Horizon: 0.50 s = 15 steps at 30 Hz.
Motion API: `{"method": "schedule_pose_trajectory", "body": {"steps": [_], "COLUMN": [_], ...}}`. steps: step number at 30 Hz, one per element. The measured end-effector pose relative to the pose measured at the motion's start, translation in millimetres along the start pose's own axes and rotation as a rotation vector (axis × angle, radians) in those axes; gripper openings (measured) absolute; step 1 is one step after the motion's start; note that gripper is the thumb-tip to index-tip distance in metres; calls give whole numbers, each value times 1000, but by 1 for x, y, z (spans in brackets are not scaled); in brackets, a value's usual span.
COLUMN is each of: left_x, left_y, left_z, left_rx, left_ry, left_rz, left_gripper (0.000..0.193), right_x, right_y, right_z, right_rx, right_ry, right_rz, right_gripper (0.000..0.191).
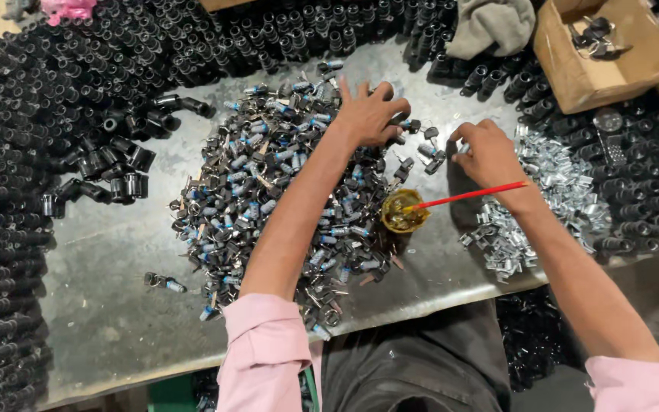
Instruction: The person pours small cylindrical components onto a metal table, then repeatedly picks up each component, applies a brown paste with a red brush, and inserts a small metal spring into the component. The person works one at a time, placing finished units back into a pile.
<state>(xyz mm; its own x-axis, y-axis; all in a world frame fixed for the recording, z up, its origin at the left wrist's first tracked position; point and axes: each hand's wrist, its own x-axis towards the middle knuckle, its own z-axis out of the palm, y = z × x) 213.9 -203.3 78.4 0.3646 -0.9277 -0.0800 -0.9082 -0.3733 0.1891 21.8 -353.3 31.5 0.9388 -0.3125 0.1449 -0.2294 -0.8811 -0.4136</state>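
A big heap of small dark keys and lock parts with silvery-blue ends [268,191] covers the middle of a grey metal table [108,297]. My left hand [371,114] lies on the heap's far right edge, fingers spread and curled over the parts. My right hand [486,152] is to the right of it, fingertips pinched on a small dark key part near a few loose ones [427,152]. A small yellow cup [403,211] with a red stick [470,195] leaning in it stands between my forearms.
Black cylindrical lock barrels [78,69] are piled thickly along the left, far and right sides. A pile of shiny silver clips [551,191] lies under my right forearm. A cardboard box [604,53] and a grey cloth [493,27] sit at the far right.
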Motion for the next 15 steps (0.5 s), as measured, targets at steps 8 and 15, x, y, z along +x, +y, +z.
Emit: {"method": "schedule_pose_trajectory", "body": {"steps": [8, 15], "left_x": [-46, -77], "left_y": [-31, -53], "left_z": [-5, 2], "left_rx": [80, 110], "left_ry": [-43, -13], "left_rz": [-42, -38], "left_gripper": [27, 32], "right_x": [37, 72], "right_y": [-47, -93], "right_z": [3, 9], "right_rx": [233, 314], "right_ry": [-200, -394], "right_rz": [-131, -441], "right_gripper": [64, 58]}}
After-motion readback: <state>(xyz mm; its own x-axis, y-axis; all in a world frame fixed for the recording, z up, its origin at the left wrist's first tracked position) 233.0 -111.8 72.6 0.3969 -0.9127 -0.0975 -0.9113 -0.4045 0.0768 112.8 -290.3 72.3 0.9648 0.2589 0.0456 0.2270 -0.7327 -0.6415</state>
